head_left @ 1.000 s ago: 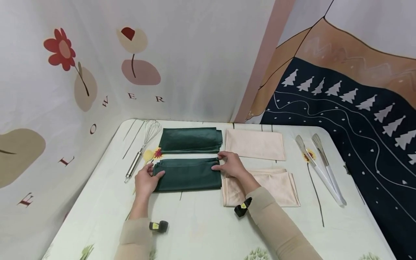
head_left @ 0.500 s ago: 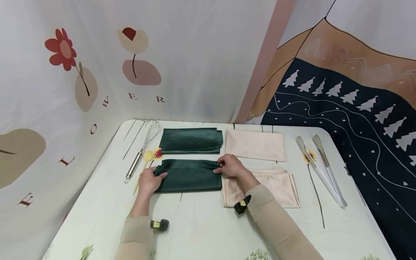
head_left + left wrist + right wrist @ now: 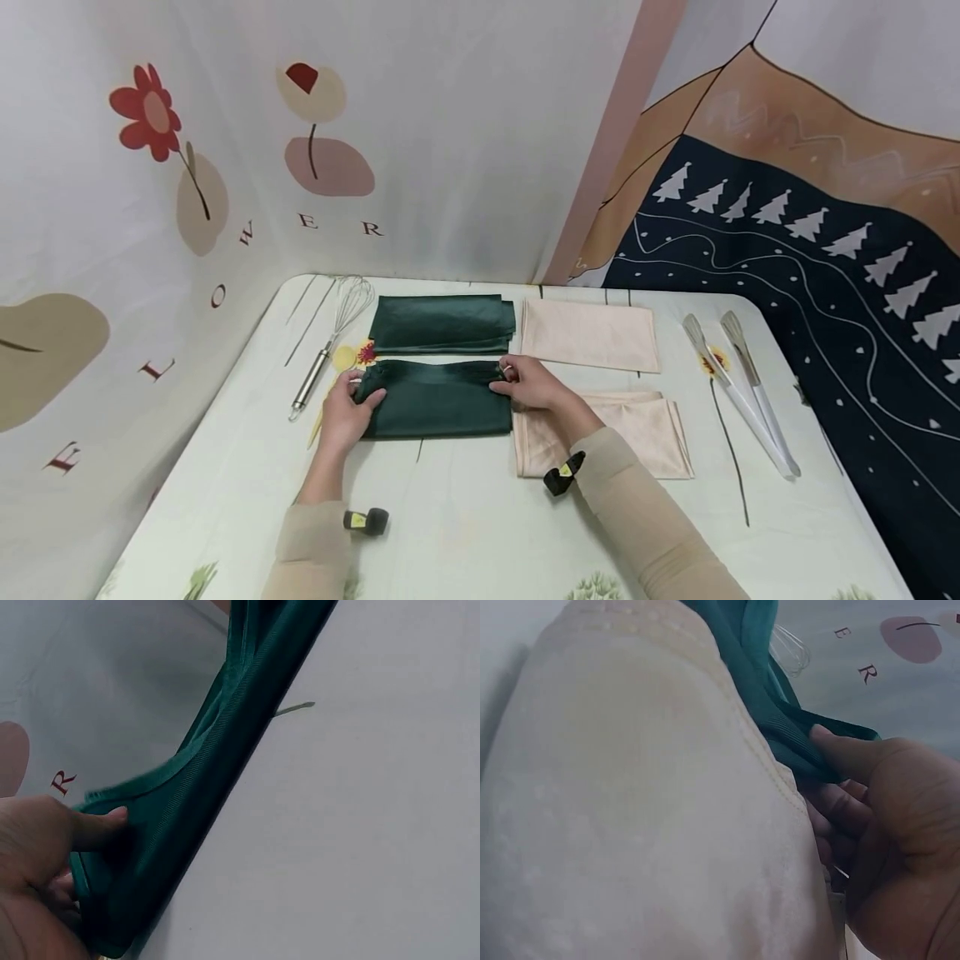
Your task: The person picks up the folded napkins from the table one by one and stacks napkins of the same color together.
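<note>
A folded dark green cloth lies nearest me on the left half of the table, held at both ends. My left hand pinches its left end, thumb on top and fingers beneath, as the left wrist view shows on the green cloth. At the far right corner my right hand pinches the fabric between thumb and fingers. The cloth's far edge looks gathered and lifted between the hands. Under my right forearm is a folded pale pink cloth, partly covered; this pink cloth fills much of the right wrist view.
Behind lie another folded green cloth and a second folded pink cloth. A whisk and a yellow spoon are on the left. Metal tongs with white handles lie at the right. Printed fabric hangs behind the table.
Both hands have tightened their hold on the front green cloth's ends. Its far edge has bunched up and the cloth has shifted slightly away from me. The other things stay put.
</note>
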A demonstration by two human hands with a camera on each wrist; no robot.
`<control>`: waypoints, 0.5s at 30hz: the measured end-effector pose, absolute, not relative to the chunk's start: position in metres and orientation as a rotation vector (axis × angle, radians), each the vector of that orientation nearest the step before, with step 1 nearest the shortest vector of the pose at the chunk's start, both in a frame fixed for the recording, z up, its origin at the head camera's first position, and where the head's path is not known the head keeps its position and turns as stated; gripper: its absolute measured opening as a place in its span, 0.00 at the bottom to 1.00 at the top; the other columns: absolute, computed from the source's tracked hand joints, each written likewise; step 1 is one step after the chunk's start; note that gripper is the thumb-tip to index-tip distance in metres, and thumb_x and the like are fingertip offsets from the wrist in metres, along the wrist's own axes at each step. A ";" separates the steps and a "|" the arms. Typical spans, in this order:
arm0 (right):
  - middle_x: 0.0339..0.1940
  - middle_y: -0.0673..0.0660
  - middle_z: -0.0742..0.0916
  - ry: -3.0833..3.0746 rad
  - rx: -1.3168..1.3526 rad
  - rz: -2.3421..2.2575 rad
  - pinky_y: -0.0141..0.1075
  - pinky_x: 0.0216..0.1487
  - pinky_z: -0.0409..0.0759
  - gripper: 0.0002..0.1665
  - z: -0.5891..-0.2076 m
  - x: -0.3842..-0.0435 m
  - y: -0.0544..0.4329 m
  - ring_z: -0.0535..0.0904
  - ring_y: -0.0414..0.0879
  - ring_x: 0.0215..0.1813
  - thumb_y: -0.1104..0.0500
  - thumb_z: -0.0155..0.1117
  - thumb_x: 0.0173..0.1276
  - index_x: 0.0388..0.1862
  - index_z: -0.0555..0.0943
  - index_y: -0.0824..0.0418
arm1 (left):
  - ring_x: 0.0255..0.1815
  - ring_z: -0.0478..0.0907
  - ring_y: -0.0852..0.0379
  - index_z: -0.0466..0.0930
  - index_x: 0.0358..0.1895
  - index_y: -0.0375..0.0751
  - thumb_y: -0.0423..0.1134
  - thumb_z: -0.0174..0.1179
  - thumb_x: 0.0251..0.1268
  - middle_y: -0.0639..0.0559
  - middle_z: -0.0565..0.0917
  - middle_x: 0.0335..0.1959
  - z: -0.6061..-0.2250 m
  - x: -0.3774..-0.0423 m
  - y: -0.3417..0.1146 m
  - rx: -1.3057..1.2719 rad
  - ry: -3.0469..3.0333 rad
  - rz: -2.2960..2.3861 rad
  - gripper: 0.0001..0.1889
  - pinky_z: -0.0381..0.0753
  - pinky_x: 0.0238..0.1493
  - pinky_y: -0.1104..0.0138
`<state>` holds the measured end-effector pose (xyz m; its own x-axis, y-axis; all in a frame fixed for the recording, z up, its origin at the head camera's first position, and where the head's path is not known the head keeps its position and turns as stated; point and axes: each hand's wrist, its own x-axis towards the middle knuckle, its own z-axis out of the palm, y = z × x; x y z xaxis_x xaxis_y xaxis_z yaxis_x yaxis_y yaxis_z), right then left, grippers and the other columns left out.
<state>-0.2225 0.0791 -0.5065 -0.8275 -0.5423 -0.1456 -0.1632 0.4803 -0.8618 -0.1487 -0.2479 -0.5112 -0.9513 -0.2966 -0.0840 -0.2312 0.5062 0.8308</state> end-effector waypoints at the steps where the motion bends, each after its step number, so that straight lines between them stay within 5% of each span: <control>1: 0.21 0.49 0.57 2.319 -0.585 -1.296 0.38 0.35 0.59 0.25 -0.506 -0.222 0.080 0.52 0.46 0.24 0.58 0.66 0.73 0.27 0.59 0.58 | 0.56 0.75 0.38 0.68 0.68 0.32 0.35 0.64 0.71 0.29 0.79 0.54 -0.511 -0.149 -0.249 0.506 -2.630 -1.484 0.27 0.72 0.59 0.49; 7: 0.16 0.48 0.58 2.250 -0.617 -1.270 0.36 0.29 0.60 0.32 -0.502 -0.223 0.086 0.51 0.45 0.20 0.56 0.74 0.66 0.20 0.58 0.57 | 0.48 0.78 0.49 0.75 0.66 0.30 0.39 0.68 0.68 0.37 0.83 0.49 -0.508 -0.147 -0.257 0.672 -2.593 -1.549 0.27 0.76 0.46 0.69; 10: 0.14 0.48 0.61 2.241 -0.663 -1.246 0.35 0.26 0.61 0.32 -0.502 -0.225 0.089 0.53 0.43 0.18 0.56 0.75 0.65 0.18 0.59 0.55 | 0.46 0.77 0.49 0.78 0.62 0.27 0.42 0.69 0.67 0.39 0.84 0.45 -0.507 -0.146 -0.261 0.638 -2.680 -1.531 0.26 0.76 0.41 0.71; 15: 0.12 0.47 0.64 2.256 -0.709 -1.223 0.36 0.41 0.66 0.31 -0.506 -0.226 0.091 0.58 0.41 0.15 0.58 0.74 0.66 0.15 0.62 0.55 | 0.43 0.78 0.53 0.82 0.56 0.26 0.41 0.69 0.66 0.42 0.86 0.40 -0.508 -0.143 -0.267 0.547 -2.763 -1.560 0.23 0.77 0.39 0.70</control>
